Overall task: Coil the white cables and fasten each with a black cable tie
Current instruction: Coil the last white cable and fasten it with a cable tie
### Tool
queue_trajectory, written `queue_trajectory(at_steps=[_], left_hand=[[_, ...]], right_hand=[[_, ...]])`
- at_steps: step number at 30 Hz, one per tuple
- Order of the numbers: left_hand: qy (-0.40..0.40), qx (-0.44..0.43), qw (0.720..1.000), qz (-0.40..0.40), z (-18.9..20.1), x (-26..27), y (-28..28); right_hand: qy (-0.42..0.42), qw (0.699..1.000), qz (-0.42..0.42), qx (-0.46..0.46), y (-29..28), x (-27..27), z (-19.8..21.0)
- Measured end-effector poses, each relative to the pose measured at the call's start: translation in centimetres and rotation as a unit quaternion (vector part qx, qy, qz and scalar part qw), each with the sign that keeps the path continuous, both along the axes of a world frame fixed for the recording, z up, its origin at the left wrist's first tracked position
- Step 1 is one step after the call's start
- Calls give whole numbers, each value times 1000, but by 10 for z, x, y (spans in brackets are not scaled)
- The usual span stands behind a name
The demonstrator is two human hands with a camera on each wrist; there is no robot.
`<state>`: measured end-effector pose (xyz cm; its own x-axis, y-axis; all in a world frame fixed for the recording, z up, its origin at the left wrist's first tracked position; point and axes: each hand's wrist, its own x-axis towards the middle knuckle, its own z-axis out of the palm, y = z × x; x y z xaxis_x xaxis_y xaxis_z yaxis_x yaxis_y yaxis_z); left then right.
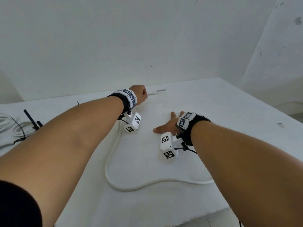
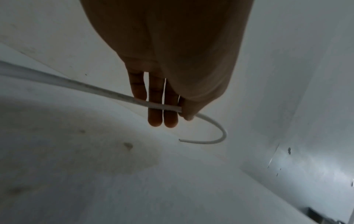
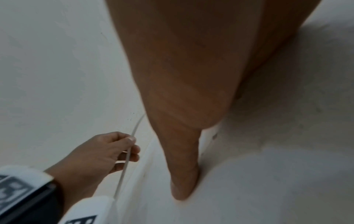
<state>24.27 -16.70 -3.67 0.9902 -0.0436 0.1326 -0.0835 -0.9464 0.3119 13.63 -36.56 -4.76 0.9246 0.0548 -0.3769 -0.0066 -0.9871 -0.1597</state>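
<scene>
A loose white cable (image 1: 114, 179) snakes over the white table from under my right forearm up to my left hand (image 1: 141, 94), which holds it near its far end against the back wall. In the left wrist view the cable (image 2: 107, 92) crosses my fingers (image 2: 162, 115) under the thumb, and its free end (image 2: 214, 139) curls beyond. The right wrist view shows the same grip on the cable (image 3: 126, 159) by my left hand (image 3: 107, 151). My right hand (image 1: 167, 125) lies flat on the table, fingers spread, holding nothing.
A coiled white cable (image 1: 11, 128) bound with a black tie lies at the far left, with loose black cable ties (image 1: 31, 118) beside it. The wall (image 1: 147, 46) stands right behind the table. The table's front edge (image 1: 147, 218) is near my elbows.
</scene>
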Motion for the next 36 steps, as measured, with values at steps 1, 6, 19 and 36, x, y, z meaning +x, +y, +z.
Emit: queue_trajectory(at_steps=[1, 6, 19, 36], left_hand=[[-20, -32, 999, 15, 7, -3, 4], [-116, -142, 980, 79, 45, -35, 30], [-140, -188, 966, 110, 86, -128, 88], [-183, -90, 965, 166, 95, -183, 132]], right_hand=[[2, 1000, -3, 1, 1, 0, 0], [10, 1000, -6, 16, 0, -4, 3], [-19, 992, 48, 115, 26, -21, 22], [91, 872, 19, 481, 113, -76, 45]])
